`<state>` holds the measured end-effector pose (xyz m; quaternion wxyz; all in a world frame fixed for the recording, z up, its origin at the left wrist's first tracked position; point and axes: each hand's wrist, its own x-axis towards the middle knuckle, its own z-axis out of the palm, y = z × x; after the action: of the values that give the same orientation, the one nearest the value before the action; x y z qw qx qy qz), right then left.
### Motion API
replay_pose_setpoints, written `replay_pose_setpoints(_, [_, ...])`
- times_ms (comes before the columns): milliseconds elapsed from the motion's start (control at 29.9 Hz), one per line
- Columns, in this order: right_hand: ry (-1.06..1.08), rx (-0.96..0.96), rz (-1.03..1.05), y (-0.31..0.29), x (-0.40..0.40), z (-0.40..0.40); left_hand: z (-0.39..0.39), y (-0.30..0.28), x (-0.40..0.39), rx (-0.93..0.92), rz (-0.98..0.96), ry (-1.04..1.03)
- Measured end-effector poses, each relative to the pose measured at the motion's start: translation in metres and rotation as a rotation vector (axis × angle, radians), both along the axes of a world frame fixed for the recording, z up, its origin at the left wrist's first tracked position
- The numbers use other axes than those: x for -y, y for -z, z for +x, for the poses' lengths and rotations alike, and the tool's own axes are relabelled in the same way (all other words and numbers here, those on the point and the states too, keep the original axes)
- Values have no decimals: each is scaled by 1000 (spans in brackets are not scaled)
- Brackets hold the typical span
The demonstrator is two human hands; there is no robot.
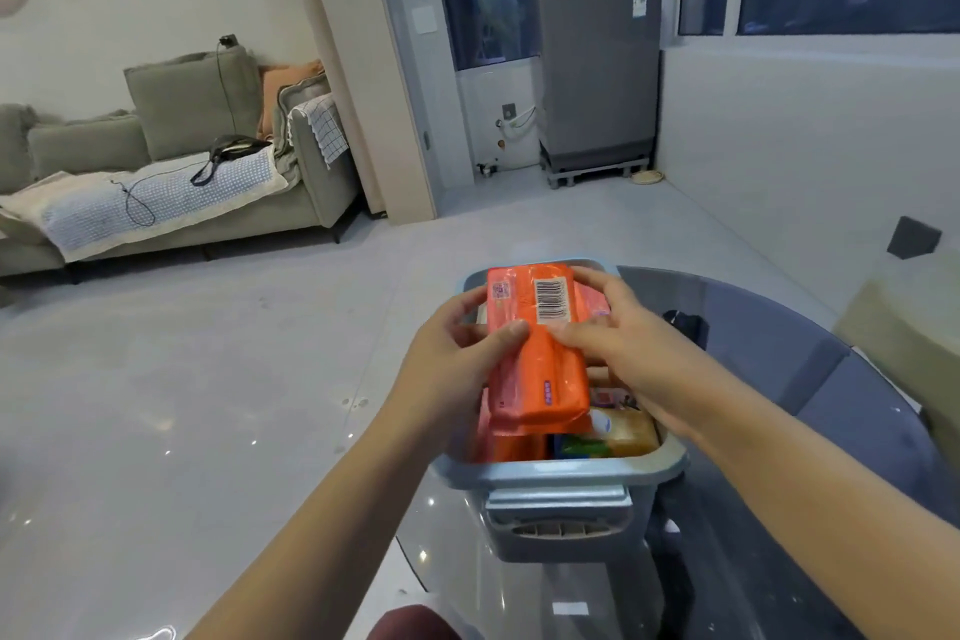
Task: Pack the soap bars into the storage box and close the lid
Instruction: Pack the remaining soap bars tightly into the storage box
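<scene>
Both hands hold one orange soap pack (537,353) right over the open box (561,476) on the bench (779,431). Left hand (457,359) grips its left edge, right hand (618,343) its right. Its long side points away, matching the box's length, so it should go straight down.

- Bench (769,327): dark glass top with a curved edge, reflective surface
- Storage box (561,478): pale blue plastic, lid off, stands directly on the bench near its left edge, handle end facing the camera
- Floor (208,379): light glossy tiles beside the bench
</scene>
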<state>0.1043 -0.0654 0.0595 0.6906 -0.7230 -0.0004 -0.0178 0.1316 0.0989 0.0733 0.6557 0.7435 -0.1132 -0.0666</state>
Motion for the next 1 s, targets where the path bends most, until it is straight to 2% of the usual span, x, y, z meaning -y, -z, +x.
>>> replay_pose_setpoints(234, [-8, 30, -304, -14, -11, 34, -2, 6, -17, 137, 193, -82])
replay_pose_setpoints(434, [-140, -118, -352, -11, -14, 46, 0, 24, -19, 337, 507, -233])
replay_pose_setpoints(534, [-185, -148, -467, -5, -15, 44, 4, 32, -21, 303, 606, -240])
replay_pose_setpoints(668, [-175, -99, -599, -4, -20, 43, 5, 39, -25, 198, 553, -249])
replay_pose_setpoints(768, [-113, 46, -950, -2, -21, 47, 4, 40, -26, 164, 502, -225])
replay_pose_setpoints(802, [-127, 54, -1004, -1, -21, 48, 4, 41, -25, 157, 490, -222])
replay_pose_setpoints(902, [-183, -11, -954, 4, -18, 49, 2, 41, -24, 134, 425, -236])
replay_pose_setpoints(1002, [-108, 50, -824, 7, -14, 50, -3, 42, -25, 95, 341, -277])
